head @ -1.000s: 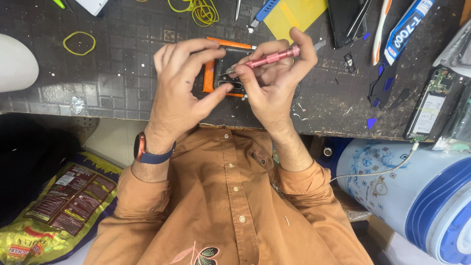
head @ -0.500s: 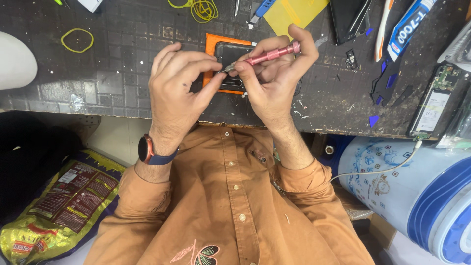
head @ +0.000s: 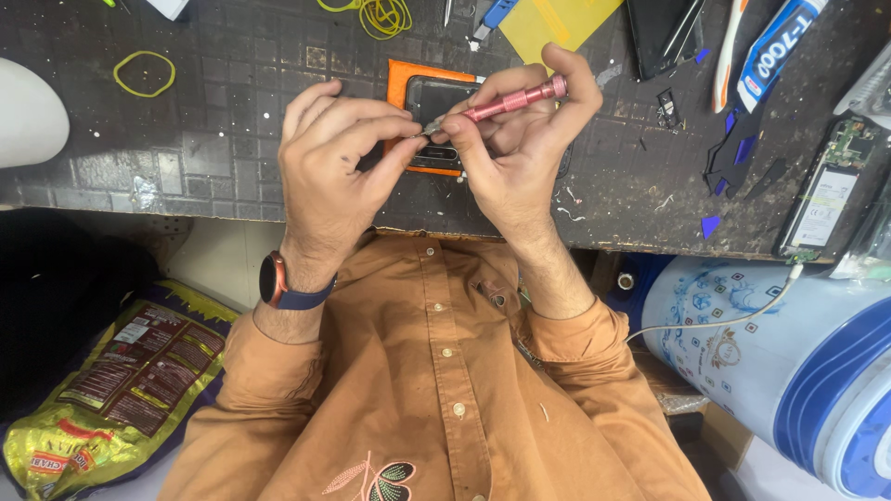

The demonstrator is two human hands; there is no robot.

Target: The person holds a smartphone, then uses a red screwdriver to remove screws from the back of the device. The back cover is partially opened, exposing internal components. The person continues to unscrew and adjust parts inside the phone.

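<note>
Both hands (head: 339, 172) (head: 520, 153) slightly lower now, one pink screwdriver (head: 506, 100) (tip perhaps pinched).

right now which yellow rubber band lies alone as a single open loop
The yellow band at the mat's left, a single open ring; the other, top centre, is a tangled bunch.

- I see my right hand (head: 520, 148) pinching a pink screwdriver (head: 509, 100).
- My left hand (head: 339, 172) touches its tip.
- Both hover over an orange-framed phone (head: 429, 102) near the worktop (head: 213, 139) front edge.
</note>
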